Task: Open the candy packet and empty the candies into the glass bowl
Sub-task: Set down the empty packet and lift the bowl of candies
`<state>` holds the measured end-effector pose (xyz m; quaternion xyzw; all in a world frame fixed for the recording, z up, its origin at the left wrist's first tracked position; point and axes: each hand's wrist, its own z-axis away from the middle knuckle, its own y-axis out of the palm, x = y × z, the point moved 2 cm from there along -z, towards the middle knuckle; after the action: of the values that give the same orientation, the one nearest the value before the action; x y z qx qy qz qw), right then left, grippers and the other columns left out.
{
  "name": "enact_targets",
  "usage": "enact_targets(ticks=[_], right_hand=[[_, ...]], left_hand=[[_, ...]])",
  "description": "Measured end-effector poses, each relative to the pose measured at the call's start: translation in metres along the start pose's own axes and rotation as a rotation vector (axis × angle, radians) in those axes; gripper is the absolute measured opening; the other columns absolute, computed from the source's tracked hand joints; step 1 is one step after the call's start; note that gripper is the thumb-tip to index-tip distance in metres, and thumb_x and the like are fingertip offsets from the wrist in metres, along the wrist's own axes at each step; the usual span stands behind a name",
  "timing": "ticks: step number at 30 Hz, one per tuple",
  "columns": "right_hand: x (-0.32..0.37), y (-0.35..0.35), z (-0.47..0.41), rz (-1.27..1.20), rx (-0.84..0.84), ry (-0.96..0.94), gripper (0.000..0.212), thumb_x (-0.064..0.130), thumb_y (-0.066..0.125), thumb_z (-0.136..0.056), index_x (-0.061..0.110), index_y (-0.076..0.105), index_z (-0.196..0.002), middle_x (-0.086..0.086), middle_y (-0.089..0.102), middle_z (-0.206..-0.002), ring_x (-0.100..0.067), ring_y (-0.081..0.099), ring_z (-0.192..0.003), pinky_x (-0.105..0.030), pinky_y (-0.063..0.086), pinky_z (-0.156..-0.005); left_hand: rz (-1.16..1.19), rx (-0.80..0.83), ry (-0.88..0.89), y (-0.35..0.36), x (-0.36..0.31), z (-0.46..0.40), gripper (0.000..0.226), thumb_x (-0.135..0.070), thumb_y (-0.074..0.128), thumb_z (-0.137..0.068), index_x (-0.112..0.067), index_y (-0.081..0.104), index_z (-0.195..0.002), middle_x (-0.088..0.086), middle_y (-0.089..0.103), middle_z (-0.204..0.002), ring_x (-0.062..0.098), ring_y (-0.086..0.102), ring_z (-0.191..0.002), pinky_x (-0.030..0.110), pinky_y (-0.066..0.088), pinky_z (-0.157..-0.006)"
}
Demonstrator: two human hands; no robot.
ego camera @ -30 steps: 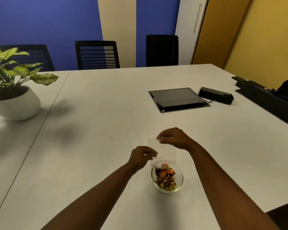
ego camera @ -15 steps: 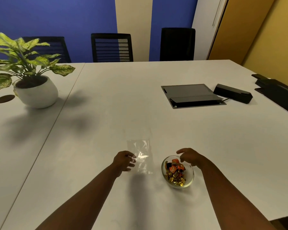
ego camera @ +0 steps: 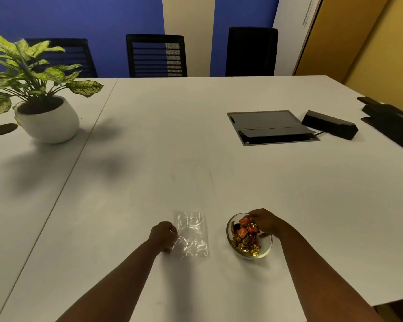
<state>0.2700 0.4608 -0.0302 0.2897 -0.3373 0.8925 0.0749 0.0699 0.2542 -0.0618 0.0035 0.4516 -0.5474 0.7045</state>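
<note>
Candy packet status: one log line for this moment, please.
packet: empty, flat | left hand: pinching its edge | candies: in bowl | right hand: at rim

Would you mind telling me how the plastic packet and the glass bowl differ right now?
The plastic packet lies flat, crumpled and empty; the glass bowl sits upright, heaped with wrapped candies. The left hand pinches the packet's edge, while the right hand reaches into the bowl. Both are transparent and rest on the white table.

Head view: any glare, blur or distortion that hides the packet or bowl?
Head view: wide-angle bending at the edges; the clear packet shows mainly by its glints; the bowl and candies read sharply; soft shadow beside the plant; no strong blur.
</note>
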Motion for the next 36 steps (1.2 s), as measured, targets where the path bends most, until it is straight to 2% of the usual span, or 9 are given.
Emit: enact_targets(ticks=[2, 5, 8, 12, 17, 20, 23, 29, 36], right_hand=[[0.0, -0.001, 0.001, 0.008, -0.001, -0.004, 0.032, 0.008, 0.039, -0.096, 0.006, 0.055, -0.123, -0.021, 0.048, -0.134, -0.037, 0.047, -0.122, -0.047, 0.051, -0.087], [0.001, -0.003, 0.002, 0.009, 0.002, -0.007, 0.031, 0.008, 0.04, -0.096, 0.005, 0.056, -0.122, -0.021, 0.049, -0.133, -0.037, 0.048, -0.121, -0.048, 0.051, -0.089], [0.006, -0.003, 0.002, 0.006, 0.021, -0.015, 0.031, 0.007, 0.039, -0.096, 0.004, 0.056, -0.122, -0.022, 0.05, -0.133, -0.037, 0.049, -0.121, -0.046, 0.051, -0.088], [0.02, -0.004, 0.003, -0.062, 0.053, -0.046, 0.031, 0.005, 0.038, -0.096, 0.002, 0.056, -0.121, -0.023, 0.051, -0.131, -0.034, 0.052, -0.112, -0.039, 0.053, -0.069], [0.05, -0.002, 0.001, -0.14, 0.059, -0.127, 0.029, 0.006, 0.039, -0.097, -0.001, 0.057, -0.119, -0.026, 0.054, -0.125, -0.037, 0.055, -0.106, -0.035, 0.051, -0.064], [0.071, -0.001, -0.001, -0.157, 0.006, -0.197, 0.029, 0.007, 0.039, -0.096, -0.001, 0.059, -0.116, -0.028, 0.056, -0.124, -0.035, 0.057, -0.1, -0.041, 0.054, -0.065], [0.093, 0.0, -0.008, -0.094, -0.054, -0.276, 0.029, 0.01, 0.04, -0.096, 0.0, 0.061, -0.112, -0.026, 0.06, -0.118, -0.039, 0.059, -0.104, -0.048, 0.053, -0.081], [0.127, 0.008, -0.022, -0.049, -0.105, -0.342, 0.03, 0.013, 0.04, -0.096, 0.004, 0.064, -0.109, -0.021, 0.065, -0.113, -0.035, 0.06, -0.104, -0.043, 0.052, -0.083], [0.154, 0.009, -0.043, -0.423, 0.034, -0.296, 0.026, 0.024, 0.055, -0.091, 0.01, 0.063, -0.111, -0.015, 0.065, -0.11, -0.021, 0.063, -0.085, -0.025, 0.05, -0.056]], left_hand=[[-0.235, -0.017, 0.03, -0.003, -0.007, 0.003, 0.007, -0.012, 0.06, -0.081, -0.013, 0.057, -0.075, 0.006, 0.061, -0.076, 0.027, 0.062, -0.062, 0.032, 0.057, -0.059], [-0.597, -0.076, 0.03, -0.009, -0.012, 0.005, 0.029, -0.032, 0.056, -0.082, -0.013, 0.06, -0.105, 0.004, 0.065, -0.108, 0.027, 0.067, -0.091, 0.032, 0.055, -0.082], [-0.616, -0.231, 0.06, -0.012, -0.018, 0.005, 0.037, -0.034, 0.05, -0.087, -0.012, 0.057, -0.116, 0.007, 0.063, -0.121, 0.027, 0.057, -0.114, 0.032, 0.048, -0.09], [-0.371, -0.366, 0.249, -0.01, -0.035, 0.005, 0.033, -0.032, 0.048, -0.092, -0.011, 0.058, -0.115, 0.011, 0.067, -0.115, 0.029, 0.055, -0.114, 0.033, 0.045, -0.093], [0.334, 0.17, 0.114, 0.007, -0.066, 0.012, 0.045, -0.042, 0.035, -0.097, -0.01, 0.061, -0.116, 0.012, 0.061, -0.11, 0.026, 0.054, -0.103, 0.032, 0.043, -0.08], [0.458, 0.407, 0.027, 0.015, -0.071, 0.01, 0.062, -0.057, 0.024, -0.094, -0.016, 0.043, -0.136, 0.016, 0.047, -0.132, 0.034, 0.042, -0.13, 0.046, 0.044, -0.089], [0.588, 0.502, 0.018, 0.014, -0.079, 0.008, 0.064, -0.064, 0.026, -0.089, -0.02, 0.044, -0.132, 0.018, 0.046, -0.136, 0.038, 0.048, -0.124, 0.046, 0.052, -0.081], [0.707, 0.423, 0.08, -0.004, -0.093, 0.002, 0.049, -0.062, 0.029, -0.089, -0.026, 0.062, -0.09, 0.004, 0.066, -0.098, 0.024, 0.066, -0.087, 0.034, 0.06, -0.06], [0.769, 0.274, 0.074, -0.035, -0.107, -0.028, 0.057, -0.06, 0.023, -0.092, -0.015, 0.052, -0.114, 0.015, 0.059, -0.113, 0.033, 0.059, -0.1, 0.039, 0.055, -0.068]])
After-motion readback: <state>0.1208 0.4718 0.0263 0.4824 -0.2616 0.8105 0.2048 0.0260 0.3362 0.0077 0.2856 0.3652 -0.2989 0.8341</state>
